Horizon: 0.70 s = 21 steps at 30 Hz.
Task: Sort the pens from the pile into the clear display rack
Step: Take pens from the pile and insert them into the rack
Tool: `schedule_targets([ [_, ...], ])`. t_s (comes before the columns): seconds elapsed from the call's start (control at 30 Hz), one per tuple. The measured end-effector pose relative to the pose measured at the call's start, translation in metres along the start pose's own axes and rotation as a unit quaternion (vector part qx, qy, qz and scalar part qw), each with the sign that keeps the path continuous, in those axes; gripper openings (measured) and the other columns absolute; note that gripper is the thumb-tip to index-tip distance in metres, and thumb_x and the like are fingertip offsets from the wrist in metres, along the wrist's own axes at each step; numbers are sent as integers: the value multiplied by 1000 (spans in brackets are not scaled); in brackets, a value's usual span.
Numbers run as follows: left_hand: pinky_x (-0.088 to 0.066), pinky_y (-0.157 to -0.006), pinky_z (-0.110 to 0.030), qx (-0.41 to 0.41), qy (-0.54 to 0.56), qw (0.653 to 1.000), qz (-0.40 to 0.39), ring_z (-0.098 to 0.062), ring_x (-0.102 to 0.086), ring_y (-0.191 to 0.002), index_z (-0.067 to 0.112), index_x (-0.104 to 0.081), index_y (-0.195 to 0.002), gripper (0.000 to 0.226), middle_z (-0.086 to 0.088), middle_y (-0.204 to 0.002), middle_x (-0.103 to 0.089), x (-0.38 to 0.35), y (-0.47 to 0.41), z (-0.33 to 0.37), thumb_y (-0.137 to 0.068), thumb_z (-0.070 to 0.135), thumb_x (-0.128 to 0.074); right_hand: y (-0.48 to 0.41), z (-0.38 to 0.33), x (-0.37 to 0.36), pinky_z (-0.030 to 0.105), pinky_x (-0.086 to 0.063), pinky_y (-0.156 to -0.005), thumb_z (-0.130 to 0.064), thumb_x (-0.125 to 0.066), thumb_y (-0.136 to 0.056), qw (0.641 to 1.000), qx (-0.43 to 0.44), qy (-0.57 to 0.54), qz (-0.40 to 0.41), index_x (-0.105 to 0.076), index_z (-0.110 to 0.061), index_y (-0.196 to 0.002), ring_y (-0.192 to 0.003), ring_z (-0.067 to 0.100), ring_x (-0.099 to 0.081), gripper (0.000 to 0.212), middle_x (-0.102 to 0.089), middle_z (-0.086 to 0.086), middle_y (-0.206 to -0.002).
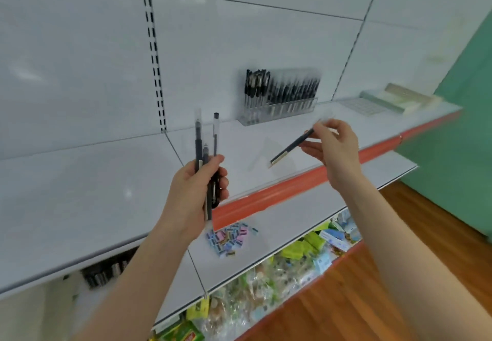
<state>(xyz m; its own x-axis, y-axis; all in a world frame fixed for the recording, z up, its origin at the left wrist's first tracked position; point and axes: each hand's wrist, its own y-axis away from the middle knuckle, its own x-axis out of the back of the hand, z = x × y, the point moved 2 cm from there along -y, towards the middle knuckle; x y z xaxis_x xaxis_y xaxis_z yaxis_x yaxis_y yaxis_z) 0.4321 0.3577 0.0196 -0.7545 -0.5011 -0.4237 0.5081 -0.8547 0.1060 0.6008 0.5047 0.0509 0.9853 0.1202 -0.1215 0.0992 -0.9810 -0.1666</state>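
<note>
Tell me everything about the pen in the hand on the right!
The pen is slim and dark, with a pale band near its lower end. It looks plastic. The right hand pinches its upper part, holding it tilted in the air above the white shelf. Nothing else touches it.

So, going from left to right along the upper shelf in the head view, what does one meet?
Black slotted strip → left hand gripping a bundle of pens → clear display rack → right hand → flat stationery packs. The single pen pinched in the right fingers overlaps the rack, so it has no clear place.
</note>
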Motion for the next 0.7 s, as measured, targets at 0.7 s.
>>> schedule_targets([
  [0.7, -48, -47, -18, -49, 91, 989, 102, -11, -53, -58, 9, -58, -87, 10, -3, -68, -58, -129, -140, -37, -93, 11, -51, -232, 31, -3, 38, -56, -76, -17, -52, -91, 966, 187, 170, -63, -52, -15, -112, -73, 21, -66, 21, -62, 1, -78],
])
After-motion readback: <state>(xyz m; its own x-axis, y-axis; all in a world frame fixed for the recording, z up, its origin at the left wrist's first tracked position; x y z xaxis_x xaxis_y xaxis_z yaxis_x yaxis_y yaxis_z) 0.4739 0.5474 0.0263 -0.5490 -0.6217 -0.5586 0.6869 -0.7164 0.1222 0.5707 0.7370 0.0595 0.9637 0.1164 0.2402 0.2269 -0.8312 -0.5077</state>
